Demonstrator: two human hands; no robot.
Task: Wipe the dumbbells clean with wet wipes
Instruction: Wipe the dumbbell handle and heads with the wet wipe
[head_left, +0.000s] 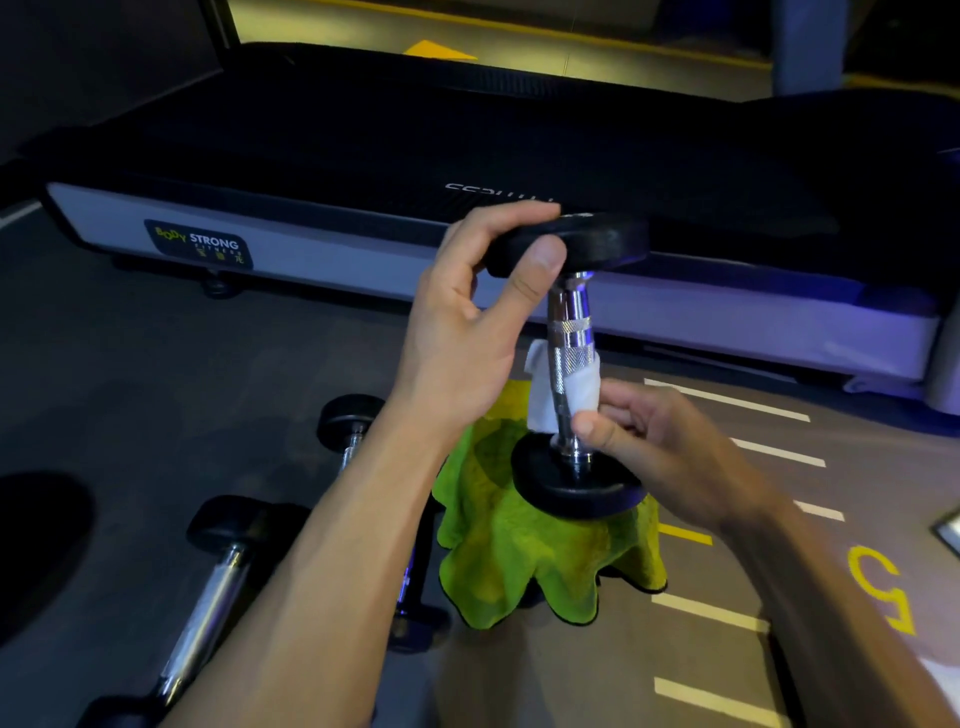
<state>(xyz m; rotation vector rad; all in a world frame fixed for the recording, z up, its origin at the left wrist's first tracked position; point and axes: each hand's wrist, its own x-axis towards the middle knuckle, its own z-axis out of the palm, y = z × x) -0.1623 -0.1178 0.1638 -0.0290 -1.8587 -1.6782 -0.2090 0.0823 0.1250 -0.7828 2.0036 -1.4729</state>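
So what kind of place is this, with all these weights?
Most likely a gym. A treadmill with a fitness brand label stands just ahead, more dumbbells lie on a dark floor painted with lane lines and numbers, and the person is wiping a dumbbell stood upright on a green towel.

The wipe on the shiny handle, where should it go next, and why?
Probably slide up. The right hand pinches the wet wipe around the handle's lower part, while the left hand steadies the dumbbell's top head. The upper handle is bare.
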